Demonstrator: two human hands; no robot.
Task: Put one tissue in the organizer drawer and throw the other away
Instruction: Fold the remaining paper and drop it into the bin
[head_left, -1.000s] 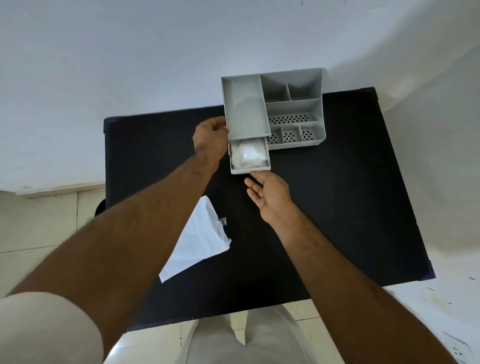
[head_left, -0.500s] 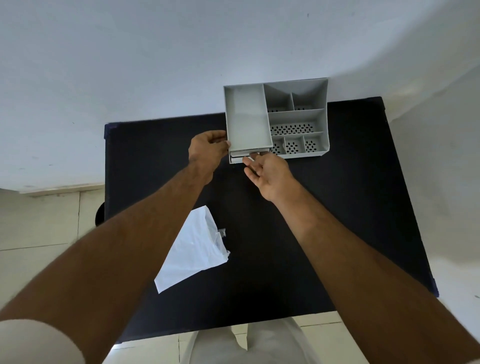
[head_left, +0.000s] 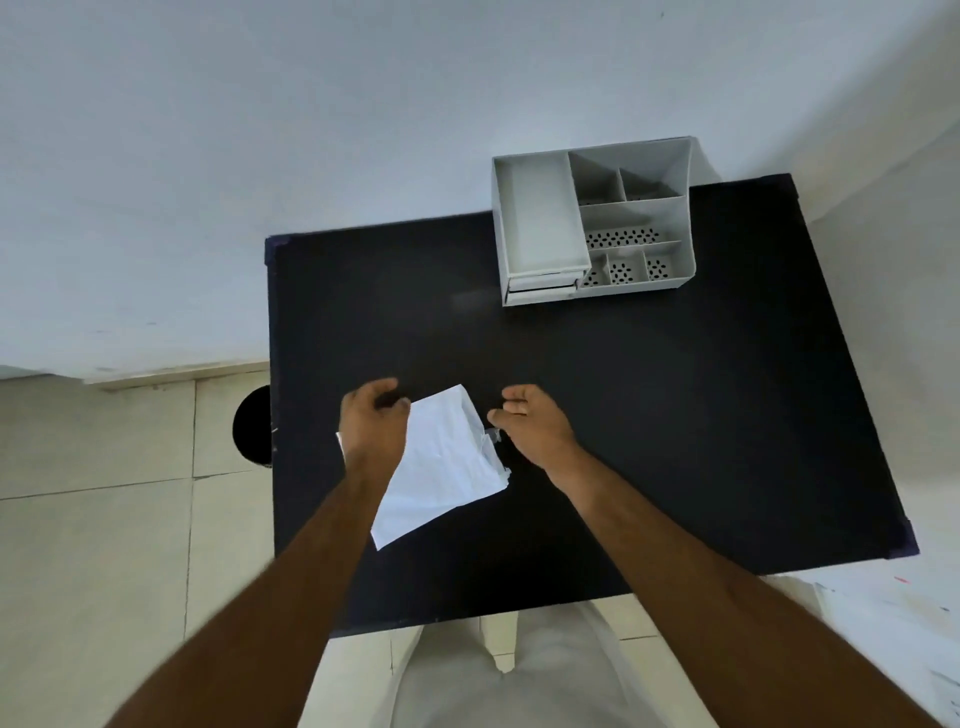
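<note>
A flat white tissue (head_left: 441, 467) lies on the black table (head_left: 649, 415) near its front left. My left hand (head_left: 371, 423) hovers over the tissue's left edge with fingers curled and apart, holding nothing. My right hand (head_left: 532, 423) is just right of the tissue, fingers apart, close to its torn right corner. The grey organizer (head_left: 597, 223) stands at the table's far edge. Its drawer (head_left: 540, 293) at the front left is pushed in, so the other tissue inside it is hidden.
A round black bin opening (head_left: 253, 423) shows on the tiled floor just left of the table. White walls stand behind and to the right. Papers (head_left: 893, 623) lie at the lower right past the table's corner.
My right hand pushed the drawer shut over the tissue inside. Both hands then drew back from the organizer toward me and now flank the flat tissue.
</note>
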